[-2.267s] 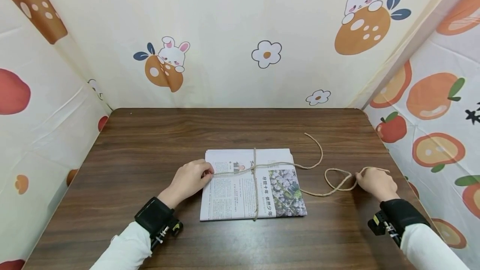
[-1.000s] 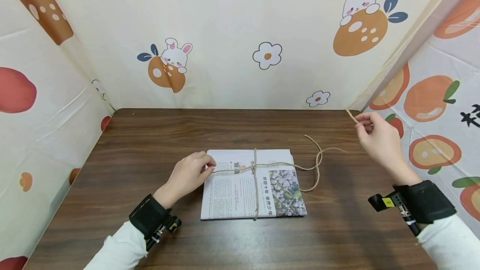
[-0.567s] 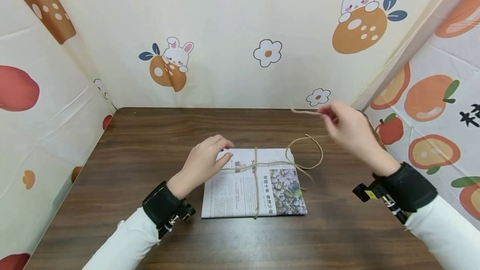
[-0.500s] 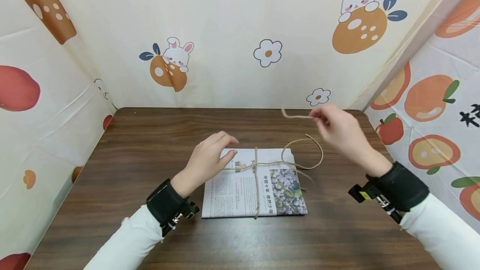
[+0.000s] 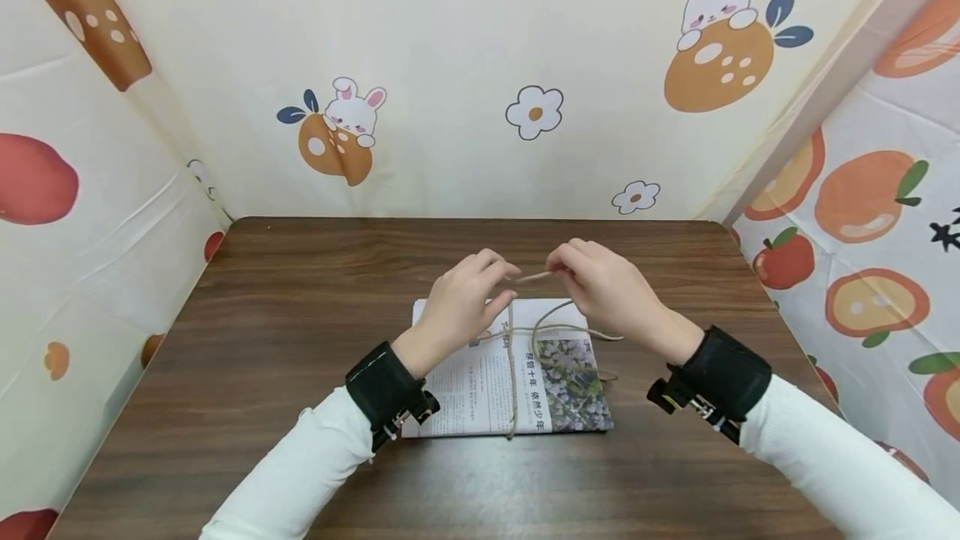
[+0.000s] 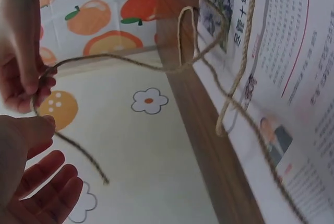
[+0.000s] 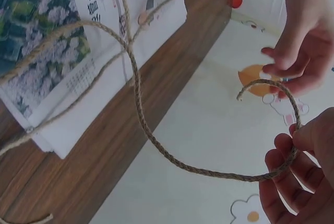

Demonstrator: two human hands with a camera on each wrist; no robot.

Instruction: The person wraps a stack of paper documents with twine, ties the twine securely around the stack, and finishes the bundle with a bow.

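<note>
A folded stack of newspapers [image 5: 480,394] lies on the table, with twine [image 5: 512,390] crossing over it lengthwise and crosswise. Above the stack's back edge, my right hand [image 5: 611,290] pinches the twine between thumb and fingers, a short way from its free end. That frayed end [image 7: 240,97] curls toward my left hand [image 5: 461,298], whose fingers and thumb are parted around it without gripping. From the right hand the twine loops down to the crossing on the paper, as the right wrist view shows. The left hand's fingertips [image 6: 73,190] are spread in the left wrist view.
The brown wooden table [image 5: 300,273] ends at a cream printed curtain [image 5: 450,65] behind. Fruit-patterned cloth [image 5: 862,273] hangs along the right side, and similar cloth on the left. Another twine end [image 5: 609,377] sticks out by the stack's right edge.
The left hand has let go of the twine at the stack's left edge and moved right. My right hand lifted a twine end from the right and carried it left, close to the left hand.
</note>
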